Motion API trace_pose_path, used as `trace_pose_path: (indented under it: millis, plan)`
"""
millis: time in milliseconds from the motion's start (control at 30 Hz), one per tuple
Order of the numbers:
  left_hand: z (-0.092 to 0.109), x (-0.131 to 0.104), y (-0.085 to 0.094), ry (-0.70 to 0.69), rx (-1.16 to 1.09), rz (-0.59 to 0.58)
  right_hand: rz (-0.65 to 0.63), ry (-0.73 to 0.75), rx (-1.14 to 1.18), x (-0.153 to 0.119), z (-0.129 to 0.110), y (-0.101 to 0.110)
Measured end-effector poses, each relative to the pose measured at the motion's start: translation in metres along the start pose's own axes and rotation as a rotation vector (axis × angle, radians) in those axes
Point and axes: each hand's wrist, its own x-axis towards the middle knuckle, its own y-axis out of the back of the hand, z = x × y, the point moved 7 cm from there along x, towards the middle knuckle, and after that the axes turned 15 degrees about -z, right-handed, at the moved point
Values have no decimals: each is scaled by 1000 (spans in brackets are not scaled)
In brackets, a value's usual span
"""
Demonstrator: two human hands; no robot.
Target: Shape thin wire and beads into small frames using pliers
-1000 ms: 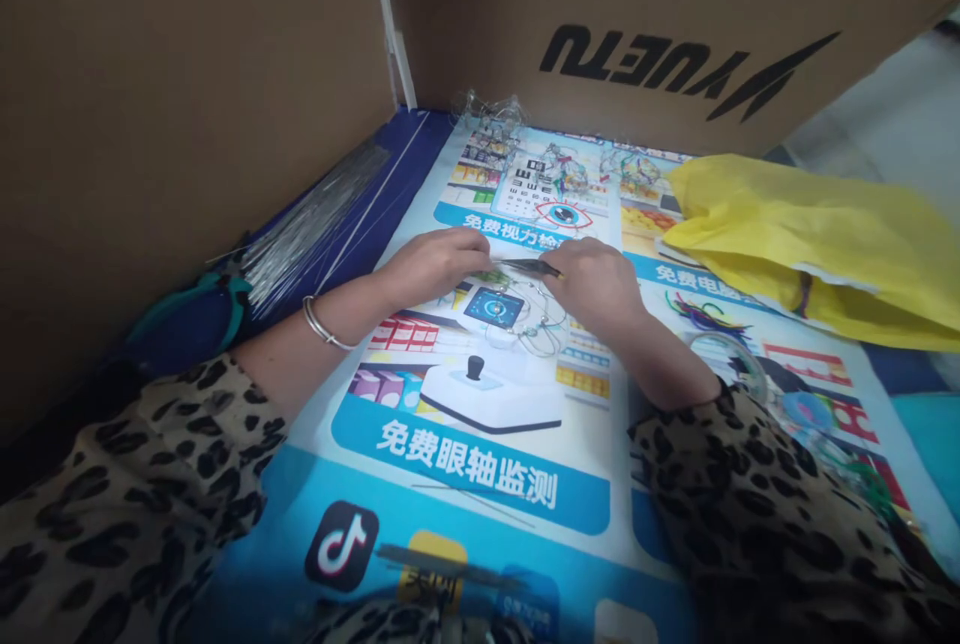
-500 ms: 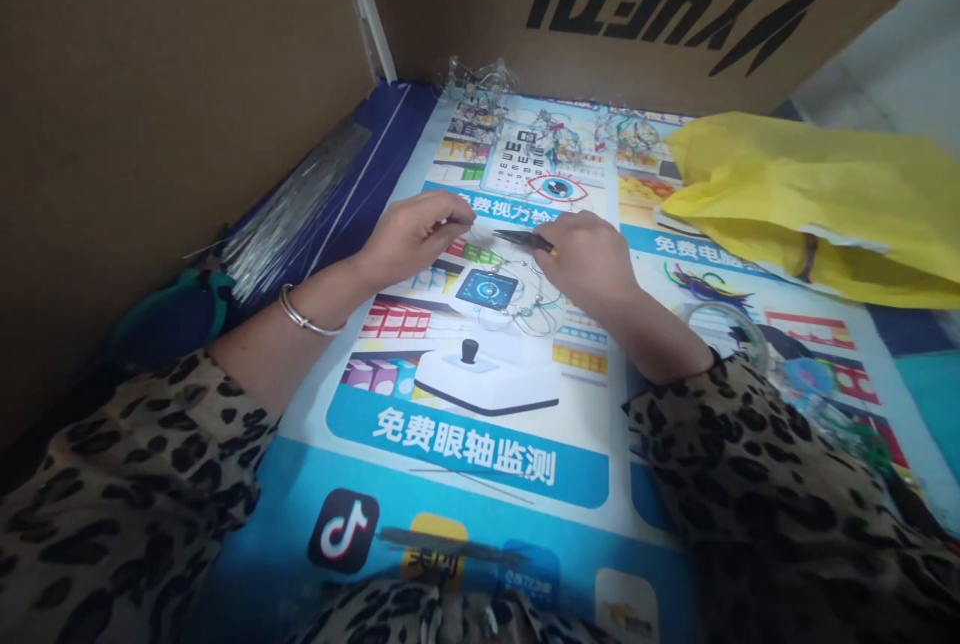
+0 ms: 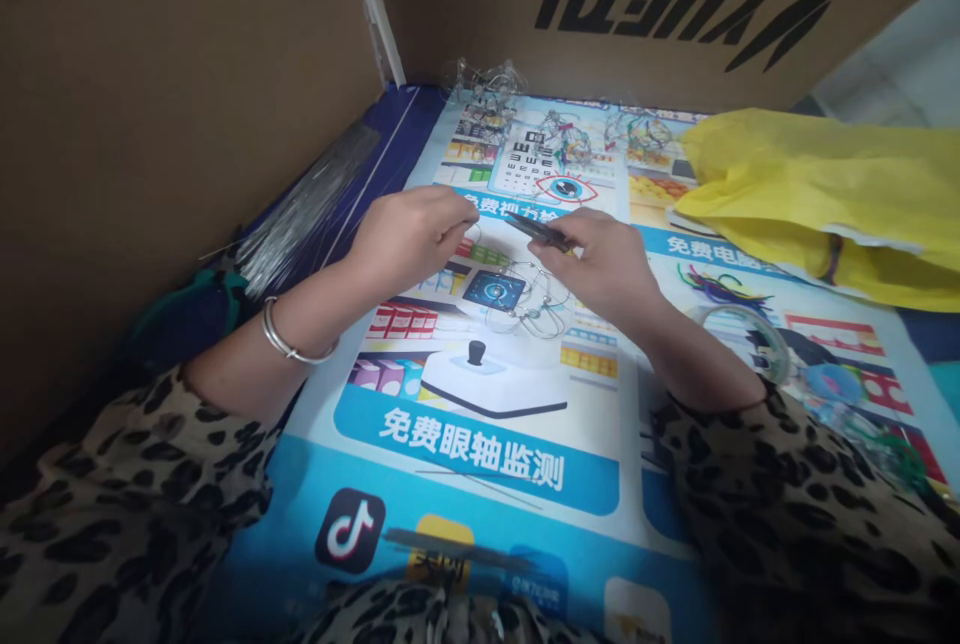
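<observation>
My right hand [image 3: 600, 259] is closed around dark, narrow-tipped pliers [image 3: 538, 229], whose tips point left toward my other hand. Thumb and fingers of my left hand [image 3: 416, 234] are pinched together near those tips; a thin wire seems to run from them, but it is too fine to make out well. Just below the pliers hangs or lies a loose loop of clear wire with small beads [image 3: 536, 302], over the printed sheet [image 3: 487, 469]. Whether the loop joins the wire at my fingers is unclear.
Straight wires [image 3: 307, 204] and teal-handled pliers [image 3: 187, 309] lie at left. Beaded wire tangles [image 3: 491, 89] sit at the back by the cardboard [image 3: 637, 64]. A yellow bag [image 3: 817, 184], coloured strands [image 3: 724, 286] and a tape roll [image 3: 750, 334] are at right.
The pliers' tips have tilted up, and the hand holding them has shifted slightly right. My left hand has turned, its back now more toward the camera. The whole view has moved slightly.
</observation>
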Motion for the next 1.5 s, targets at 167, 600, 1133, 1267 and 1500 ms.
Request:
trace_pose_path:
  millis: [167,600,1133,1267,1500]
  plan:
    - [5,-1,1,3,-16,4,58,-60,-61,-3,4,11]
    - [15,0,6,17,-267,-15,-197,39,-53,-8,-14,-3]
    - [12,2,-7,107,-738,-121,-216,69,-84,-12,-25,-4]
    - [15,2,-6,115,-769,-124,-232,55,-113,-13,-27,-5]
    - [12,2,-7,145,-815,-106,-219,16,-161,-14,-19,0]
